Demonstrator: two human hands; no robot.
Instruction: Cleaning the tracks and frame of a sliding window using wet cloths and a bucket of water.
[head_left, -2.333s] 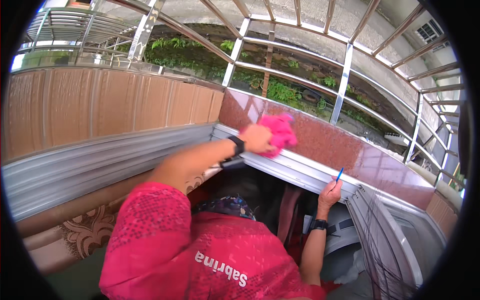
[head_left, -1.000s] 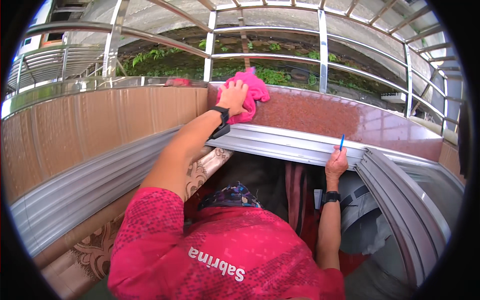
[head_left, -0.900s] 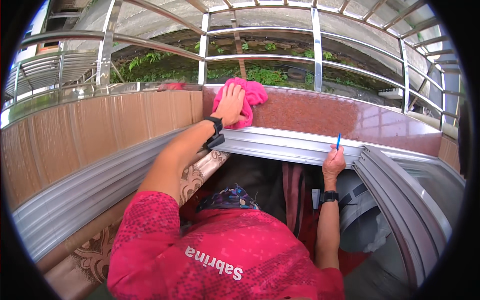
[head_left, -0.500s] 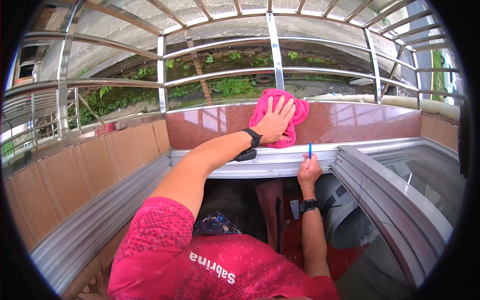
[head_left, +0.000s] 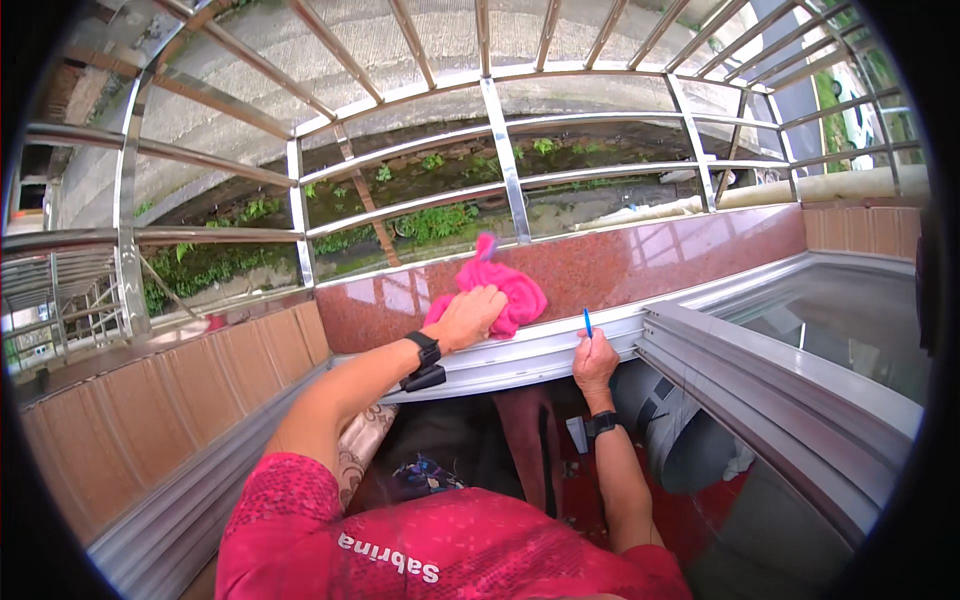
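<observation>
A bunched pink cloth (head_left: 516, 292) lies on the reddish polished stone sill (head_left: 600, 272), with one tip sticking up toward the railing. My left hand (head_left: 466, 318) has its fingers curled into the near left part of the cloth, just above the white window track (head_left: 500, 362). Beside the track, to the right, my right hand (head_left: 596, 362) is closed around a thin blue pen-like thing (head_left: 588, 321) that points upward. Its lower part is hidden inside my fist, so I cannot tell its exact kind.
A shiny metal railing (head_left: 505, 165) encloses the far side of the sill. At the right stands a glass window panel (head_left: 850, 330) in a metal frame (head_left: 770, 375). Tan tiles (head_left: 180, 375) line the left wall. Below the track, a grey rounded object (head_left: 690, 440) sits indoors.
My left hand has pulled the cloth nearer and bunched it; its fingers, spread flat before, are now curled. My right hand still holds the blue thing. The whole view has shifted.
</observation>
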